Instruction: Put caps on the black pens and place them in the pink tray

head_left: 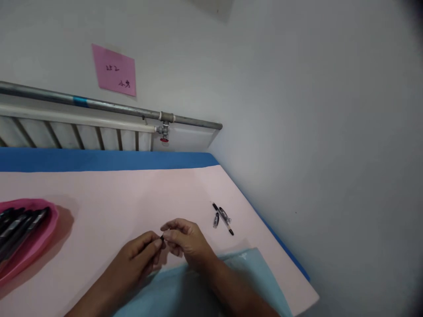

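Observation:
My left hand [142, 256] pinches a small black piece [161, 238], apparently a pen part, between thumb and forefinger; most of it is hidden. From the other side, the thumb and forefinger of my right hand [185, 240] close at its upper end, the other fingers curled loosely. To the right on the pink tabletop lies a slim pen refill with black ends [228, 226]. Beside it are a clear-and-black pen cap [225, 214] and another short clear-and-black pen piece [216, 220].
A pink basket [53, 220] with several dark pens stands at the left. Light blue plastic sheeting [254, 268] lies under my forearms at the near edge. The pink tabletop [109, 198] has a blue border [99, 160]. Behind are a pipe with a valve [165, 130] and a radiator; a wall rises at right.

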`<act>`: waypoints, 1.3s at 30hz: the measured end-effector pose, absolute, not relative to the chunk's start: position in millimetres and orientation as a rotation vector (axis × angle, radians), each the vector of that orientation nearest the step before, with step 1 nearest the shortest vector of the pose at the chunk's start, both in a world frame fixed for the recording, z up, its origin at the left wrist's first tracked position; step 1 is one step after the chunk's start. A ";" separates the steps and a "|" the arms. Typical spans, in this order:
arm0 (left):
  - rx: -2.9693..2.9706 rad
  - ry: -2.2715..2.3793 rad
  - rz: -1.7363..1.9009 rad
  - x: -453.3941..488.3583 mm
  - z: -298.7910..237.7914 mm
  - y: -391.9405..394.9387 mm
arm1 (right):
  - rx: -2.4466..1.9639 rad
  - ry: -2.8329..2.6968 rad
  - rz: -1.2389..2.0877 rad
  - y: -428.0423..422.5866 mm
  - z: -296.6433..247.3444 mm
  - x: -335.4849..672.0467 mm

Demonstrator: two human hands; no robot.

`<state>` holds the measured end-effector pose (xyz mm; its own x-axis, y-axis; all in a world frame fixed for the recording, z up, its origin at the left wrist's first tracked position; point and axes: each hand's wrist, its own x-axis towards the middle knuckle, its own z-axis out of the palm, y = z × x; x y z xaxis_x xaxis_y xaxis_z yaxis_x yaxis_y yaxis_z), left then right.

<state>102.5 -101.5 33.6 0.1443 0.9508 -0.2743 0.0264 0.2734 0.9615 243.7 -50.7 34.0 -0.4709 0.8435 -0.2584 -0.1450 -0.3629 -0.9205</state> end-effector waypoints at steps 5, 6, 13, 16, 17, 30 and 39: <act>0.875 1.142 0.889 105.7 27.0 -102.4 | -1.041 -1.204 1.854 -51.6 33.3 243.8; 0.903 1.141 0.919 106.2 25.9 -102.5 | -1.068 -1.205 1.831 -51.6 33.3 243.8; 1.057 1.216 0.882 103.8 34.1 -102.5 | -0.952 -1.267 1.887 -50.0 35.1 246.6; 1.376 1.386 0.936 103.0 36.5 -102.3 | -1.012 -1.232 1.833 -50.9 35.0 244.2; 1.484 1.446 0.957 102.7 34.8 -102.5 | -1.032 -1.226 1.816 -51.4 34.6 242.8; 1.731 1.695 0.954 95.5 15.7 -100.7 | -1.271 -1.676 1.303 -36.8 37.4 262.5; 1.480 1.623 0.904 96.3 34.7 -100.3 | -2.105 -2.183 0.089 -11.7 35.4 341.3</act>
<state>96.3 -100.3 34.7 -0.0528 0.9964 -0.0660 0.4685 0.0831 0.8796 341.3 -11.7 35.4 -0.0345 0.9987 0.0371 0.9924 0.0386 -0.1165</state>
